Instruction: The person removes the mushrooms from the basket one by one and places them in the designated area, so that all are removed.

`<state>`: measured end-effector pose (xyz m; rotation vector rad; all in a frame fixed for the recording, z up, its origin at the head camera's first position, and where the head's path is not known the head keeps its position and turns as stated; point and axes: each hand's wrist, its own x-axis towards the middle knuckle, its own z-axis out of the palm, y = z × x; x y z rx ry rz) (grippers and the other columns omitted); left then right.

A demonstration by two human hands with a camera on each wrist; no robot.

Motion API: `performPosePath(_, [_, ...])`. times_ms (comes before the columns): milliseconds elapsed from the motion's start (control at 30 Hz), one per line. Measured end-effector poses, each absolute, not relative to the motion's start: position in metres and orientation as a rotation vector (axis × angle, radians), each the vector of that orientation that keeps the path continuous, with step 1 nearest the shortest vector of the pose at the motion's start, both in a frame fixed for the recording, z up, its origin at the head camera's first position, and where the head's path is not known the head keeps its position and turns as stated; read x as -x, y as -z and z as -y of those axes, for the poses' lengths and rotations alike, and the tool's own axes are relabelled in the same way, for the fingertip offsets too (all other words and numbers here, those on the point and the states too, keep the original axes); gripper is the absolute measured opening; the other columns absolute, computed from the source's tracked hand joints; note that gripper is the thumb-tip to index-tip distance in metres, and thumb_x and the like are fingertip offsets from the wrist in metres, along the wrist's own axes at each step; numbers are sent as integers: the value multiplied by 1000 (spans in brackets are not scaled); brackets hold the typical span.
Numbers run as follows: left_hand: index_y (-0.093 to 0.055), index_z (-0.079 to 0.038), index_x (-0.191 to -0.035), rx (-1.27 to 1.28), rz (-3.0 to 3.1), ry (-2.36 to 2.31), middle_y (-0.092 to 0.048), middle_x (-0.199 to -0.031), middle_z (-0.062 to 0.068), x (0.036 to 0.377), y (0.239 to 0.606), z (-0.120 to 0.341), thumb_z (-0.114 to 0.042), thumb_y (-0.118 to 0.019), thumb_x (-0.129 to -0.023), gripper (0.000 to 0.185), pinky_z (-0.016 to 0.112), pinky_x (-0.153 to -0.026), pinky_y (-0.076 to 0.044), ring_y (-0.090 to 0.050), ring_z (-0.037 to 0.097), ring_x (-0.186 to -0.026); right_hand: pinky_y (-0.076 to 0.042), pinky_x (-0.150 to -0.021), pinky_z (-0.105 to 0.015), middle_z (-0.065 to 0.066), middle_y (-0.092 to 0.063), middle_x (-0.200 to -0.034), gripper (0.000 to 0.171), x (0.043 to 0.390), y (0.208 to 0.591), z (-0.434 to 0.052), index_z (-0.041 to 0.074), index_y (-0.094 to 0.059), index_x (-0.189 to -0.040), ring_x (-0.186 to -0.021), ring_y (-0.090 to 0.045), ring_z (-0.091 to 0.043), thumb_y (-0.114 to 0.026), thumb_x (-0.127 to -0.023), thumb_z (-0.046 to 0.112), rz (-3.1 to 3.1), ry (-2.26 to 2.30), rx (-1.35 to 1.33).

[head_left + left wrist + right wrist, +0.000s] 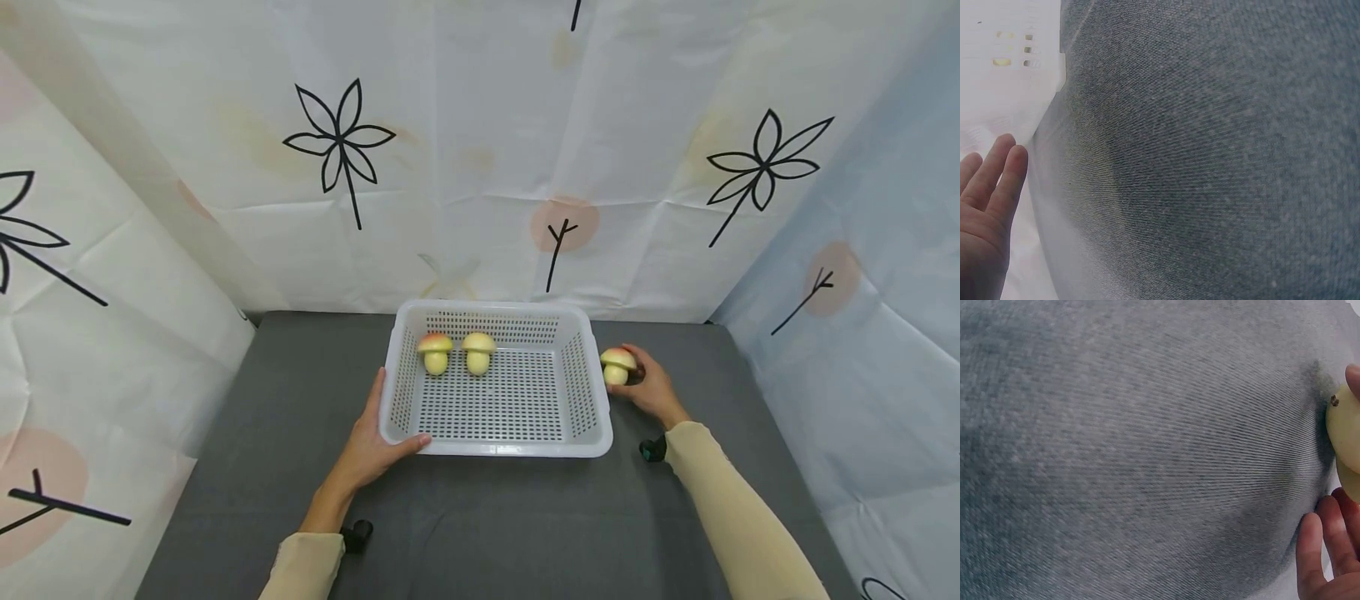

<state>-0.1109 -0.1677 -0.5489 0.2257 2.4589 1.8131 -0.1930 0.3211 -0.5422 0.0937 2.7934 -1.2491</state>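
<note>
A white perforated plastic basket [517, 450] rests on the table. Inside it, towards the back left, two toy mushrooms [436, 357] [478, 357] stand side by side, with yellow caps and pale stems. My left hand [366, 454] touches the basket's front left corner, thumb on the front rim and straight fingers [1013, 178] along the outer side. Just outside the right rim, my right hand [651, 392] holds a third toy mushroom [617, 367] with a red-tinged cap between thumb and fingers. In the right wrist view this mushroom [1344, 434] is cut off by the frame edge.
Dark grey cloth covers the table [487, 533]. White patterned fabric [480, 167] hangs behind it and at the left side, with a bluish sheet [885, 275] on the right. The basket's back rim is close to the rear fabric.
</note>
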Motion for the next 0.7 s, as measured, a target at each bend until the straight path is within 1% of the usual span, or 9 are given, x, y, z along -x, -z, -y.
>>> performPosePath(167, [3,-36,-163,-232,-2449,-1817,-35,-160,15,111,547,167,-20,-94,-73,133,37,-91,-49,-59,39,-122,-33,-104,-62,-34,-44,-143,90,192,544,-320,1,-33,-155,-125,-45,-47,-85,-82,6,-2801,1232,-120])
performPosePath(300, [4,-26,-164,-243,-2420,-1833,-32,-160,21,108,536,165,-13,-92,-74,132,33,-90,-49,-56,46,-123,-33,-104,-62,-35,-44,-143,91,192,544,-320,2,-31,-156,-126,-45,-48,-85,-82,7,-2798,1225,-143])
performPosePath(367, [4,-21,-164,-246,-2405,-1835,-31,-160,23,106,526,164,-12,-92,-75,131,33,-90,-49,-55,48,-124,-33,-104,-62,-36,-43,-143,92,192,544,-320,2,-31,-156,-126,-44,-48,-85,-82,7,-2793,1223,-153])
performPosePath(533, [2,-14,-164,-241,-2446,-1768,-32,-160,24,101,507,161,-14,-91,-77,127,40,-93,-49,-56,46,-124,-35,-104,-62,-37,-43,-144,94,191,542,-320,2,-29,-157,-128,-45,-49,-85,-82,9,-2785,1224,-165])
performPosePath(633, [1,-13,-164,-229,-2469,-1742,-31,-160,24,100,505,160,-16,-91,-77,126,46,-94,-47,-56,45,-125,-35,-104,-62,-37,-43,-144,95,191,540,-319,1,-29,-158,-128,-45,-49,-85,-82,10,-2779,1225,-175])
performPosePath(700, [1,-16,-164,-216,-2467,-1752,-31,-161,23,100,507,160,-16,-91,-77,127,48,-95,-46,-55,44,-125,-36,-104,-62,-37,-43,-145,95,191,539,-319,2,-29,-158,-129,-45,-49,-85,-82,12,-2779,1218,-176])
